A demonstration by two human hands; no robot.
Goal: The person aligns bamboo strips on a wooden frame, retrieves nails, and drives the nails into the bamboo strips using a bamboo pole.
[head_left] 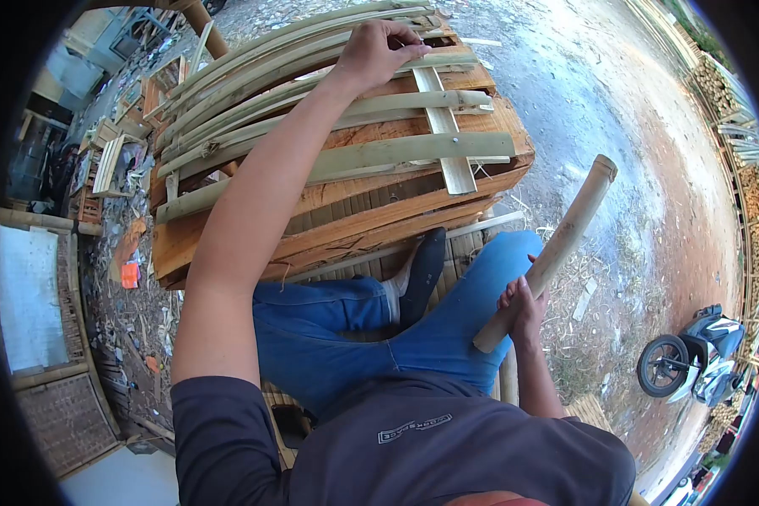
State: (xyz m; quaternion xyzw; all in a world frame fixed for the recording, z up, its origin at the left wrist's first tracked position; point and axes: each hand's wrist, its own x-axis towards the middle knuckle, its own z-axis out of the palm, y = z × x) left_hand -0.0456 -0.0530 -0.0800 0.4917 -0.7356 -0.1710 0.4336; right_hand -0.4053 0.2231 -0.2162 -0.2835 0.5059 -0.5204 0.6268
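Observation:
My left hand [381,52] reaches over the far slats, with thumb and fingertips pinched together just above one of them. Whatever is in the pinch is too small to make out. Long split-bamboo slats [413,152] lie side by side across a wooden block [346,221]. A short bamboo cross strip [444,126] runs beneath their right ends. On the nearest slat a small nail head shows. My right hand [524,305] is wrapped round the lower part of a thick bamboo stick [575,221], which slants up to the right above my thigh.
My legs in jeans [337,312] are folded against the block's near side. Wooden frames [114,164] stand at the left among scraps. A motorcycle [691,354] is parked at the right. Stacked bamboo poles [717,88] line the far right edge.

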